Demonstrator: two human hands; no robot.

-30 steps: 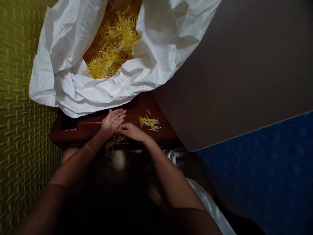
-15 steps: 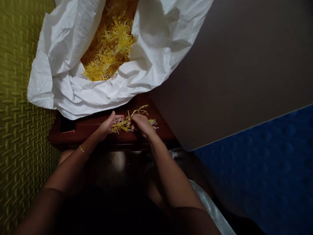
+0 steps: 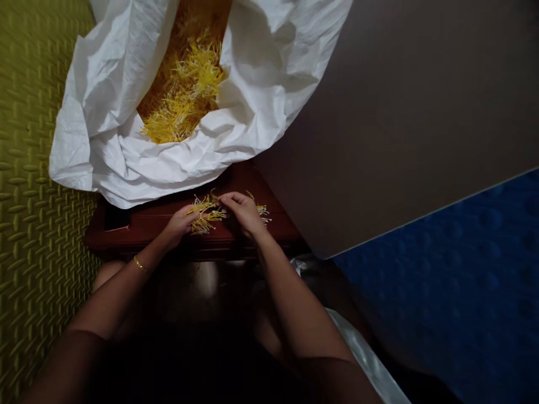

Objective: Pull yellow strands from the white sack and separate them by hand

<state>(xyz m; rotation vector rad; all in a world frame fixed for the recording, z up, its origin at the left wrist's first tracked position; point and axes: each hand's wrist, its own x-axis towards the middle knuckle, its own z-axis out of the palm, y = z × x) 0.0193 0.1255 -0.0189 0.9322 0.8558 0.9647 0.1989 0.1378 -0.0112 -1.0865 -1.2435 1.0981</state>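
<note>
L hand [image 3: 179, 224], R hand [image 3: 244, 213] closed onto strands [image 3: 206, 216].

A small bundle of thin yellow strands [image 3: 206, 217], pale at the tips, spreads loosely and roughly level over the dark red table [image 3: 138, 225]. The left hand [image 3: 179, 224] pinches one end and the right hand [image 3: 244, 213] the other; a few loose strands [image 3: 264, 211] lie on the table just beside the right hand
</note>
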